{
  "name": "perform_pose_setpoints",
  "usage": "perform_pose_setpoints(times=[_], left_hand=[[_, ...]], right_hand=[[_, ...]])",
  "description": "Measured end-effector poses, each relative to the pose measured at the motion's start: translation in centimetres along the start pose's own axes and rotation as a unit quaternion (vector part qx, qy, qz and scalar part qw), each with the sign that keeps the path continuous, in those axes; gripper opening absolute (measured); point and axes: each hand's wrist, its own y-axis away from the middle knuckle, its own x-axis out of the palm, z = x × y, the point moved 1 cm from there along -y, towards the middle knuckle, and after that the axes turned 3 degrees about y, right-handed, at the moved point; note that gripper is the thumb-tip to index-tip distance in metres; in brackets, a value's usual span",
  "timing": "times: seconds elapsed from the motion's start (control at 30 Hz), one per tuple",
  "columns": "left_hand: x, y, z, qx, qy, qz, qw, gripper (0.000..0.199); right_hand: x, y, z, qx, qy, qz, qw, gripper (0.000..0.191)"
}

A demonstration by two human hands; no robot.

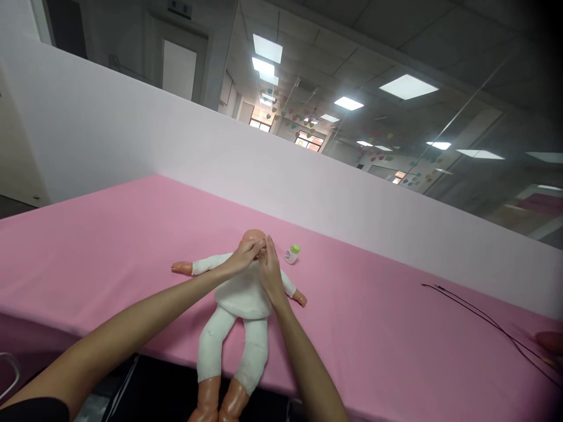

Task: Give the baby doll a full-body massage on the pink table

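Note:
A baby doll [246, 293] in white clothes lies on its back on the pink-covered table, arms spread and legs hanging toward me over the front edge. Its bald head [254, 234] is partly hidden behind my hands. My left hand [248, 255] meets my right hand [270, 269] above the doll's face and upper chest. The right fingers are stretched upward; the left fingers lie out against them. I cannot see anything held between the two. Just right of the doll's head stands a small clear bottle with a green cap [292, 254].
The pink table cover [373, 334] runs up to a low white partition [308, 187] at the back. Thin black cables [479, 316] cross the right side, near a dark reddish object [549, 341] at the edge. Above the partition, a room with ceiling lights shows.

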Motion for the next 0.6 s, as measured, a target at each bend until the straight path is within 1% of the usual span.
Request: perform_pose_setpoints(times=[0.03,0.07,0.1,0.13,0.2,0.23,0.33,0.4,0.5,0.6], left_hand=[[-0.8,0.2,0.3,0.038,-0.104,-0.027,0.994,0.048],[-1.6,0.5,0.8,0.074,-0.201,-0.054,0.975,0.04],[-2.3,0.7,1.5,0.097,-0.285,-0.074,0.951,0.034],[-2.8,0.9,2.3,0.103,-0.354,-0.082,0.926,0.03],[-3.5,1.2,3.9,0.085,-0.443,-0.083,0.888,0.025],[-3.6,1.3,4.6,0.073,-0.467,-0.086,0.877,0.023],[-3.5,1.0,6.0,0.04,-0.505,-0.101,0.856,0.017],[-3.3,0.4,6.5,0.021,-0.536,-0.09,0.839,0.015],[-3.0,-0.3,6.9,0.004,-0.563,-0.066,0.824,0.018],[-3.0,-0.2,6.7,0.006,-0.573,-0.065,0.817,0.024]], right_hand=[[-0.5,0.0,-1.0,0.013,0.014,0.01,1.0,0.065],[-0.9,0.2,-2.0,0.013,0.036,0.02,0.999,0.059],[-1.1,0.5,-2.8,0.006,0.061,0.028,0.998,0.051],[-1.1,0.8,-3.6,-0.003,0.087,0.033,0.996,0.044],[-0.8,1.2,-4.5,-0.008,0.134,0.037,0.99,0.034],[-0.5,1.2,-4.9,-0.003,0.155,0.038,0.987,0.03],[0.5,0.7,-5.4,0.017,0.215,0.04,0.976,0.019],[1.2,0.1,-5.7,0.033,0.272,0.045,0.961,0.014],[2.1,-0.4,-6.2,0.056,0.342,0.064,0.936,0.019],[2.2,-0.4,-6.3,0.063,0.349,0.081,0.931,0.022]])
